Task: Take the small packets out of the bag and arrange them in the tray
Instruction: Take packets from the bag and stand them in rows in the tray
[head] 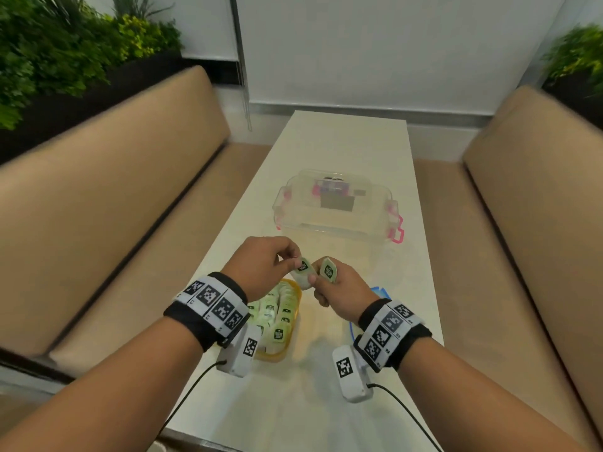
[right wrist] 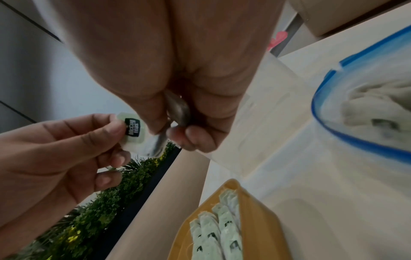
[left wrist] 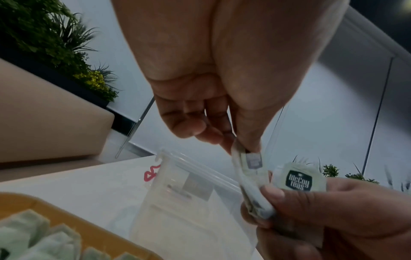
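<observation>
Left hand (head: 261, 262): thumb and fingertips pinched on one green packet (head: 304, 268), probably to peel it from the other. Right hand (head: 339, 288): pinched on a second packet (head: 327, 271), label up, long axis pointing away from the body. Both packets raised above the table (head: 355, 151), touching or nearly so. Yellow tray (head: 295, 293) below left wrist, holding rows of packets on edge. Blue-rimmed bag (right wrist: 322, 98) beside right wrist, more packets inside. Clear box (head: 336, 203) beyond.
</observation>
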### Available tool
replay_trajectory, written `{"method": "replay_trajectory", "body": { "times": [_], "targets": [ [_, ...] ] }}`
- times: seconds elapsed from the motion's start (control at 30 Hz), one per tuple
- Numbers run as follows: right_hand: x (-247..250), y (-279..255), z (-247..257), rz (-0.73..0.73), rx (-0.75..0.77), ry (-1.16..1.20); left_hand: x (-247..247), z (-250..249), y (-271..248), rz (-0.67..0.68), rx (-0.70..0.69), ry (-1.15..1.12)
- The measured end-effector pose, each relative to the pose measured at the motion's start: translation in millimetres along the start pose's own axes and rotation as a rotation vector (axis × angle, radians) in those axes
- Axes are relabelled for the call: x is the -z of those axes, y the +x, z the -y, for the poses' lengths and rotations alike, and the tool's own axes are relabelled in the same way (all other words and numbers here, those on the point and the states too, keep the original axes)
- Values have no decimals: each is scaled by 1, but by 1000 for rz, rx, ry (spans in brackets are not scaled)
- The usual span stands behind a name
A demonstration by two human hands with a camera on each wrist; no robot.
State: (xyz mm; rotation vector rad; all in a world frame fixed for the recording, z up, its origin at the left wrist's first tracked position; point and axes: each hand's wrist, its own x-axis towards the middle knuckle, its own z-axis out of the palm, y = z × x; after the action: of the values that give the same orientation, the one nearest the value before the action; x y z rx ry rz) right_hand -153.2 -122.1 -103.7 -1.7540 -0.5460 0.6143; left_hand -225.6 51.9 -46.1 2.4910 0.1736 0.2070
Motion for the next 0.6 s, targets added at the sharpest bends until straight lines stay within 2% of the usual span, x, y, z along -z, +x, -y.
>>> {"method": "replay_trajectory", "body": {
  "times": [0.1, 0.3, 0.4, 0.5, 0.6],
  "targets": [
    [-15, 8, 9, 20, 15, -23, 15, 7, -5, 2, -8, 15],
    [-41, 16, 29, -27, 150, -166, 43, 15, -8, 20, -25, 104],
    [-50, 22, 34, -40, 149, -241, 58, 23, -6, 89, -13, 170],
    [-56, 30, 35, -64, 81, -216, 73, 34, -1, 208, 7, 298],
    [-59, 35, 32, -105, -75, 39, 75, 52, 3, 289, 53, 446]
  ]
}}
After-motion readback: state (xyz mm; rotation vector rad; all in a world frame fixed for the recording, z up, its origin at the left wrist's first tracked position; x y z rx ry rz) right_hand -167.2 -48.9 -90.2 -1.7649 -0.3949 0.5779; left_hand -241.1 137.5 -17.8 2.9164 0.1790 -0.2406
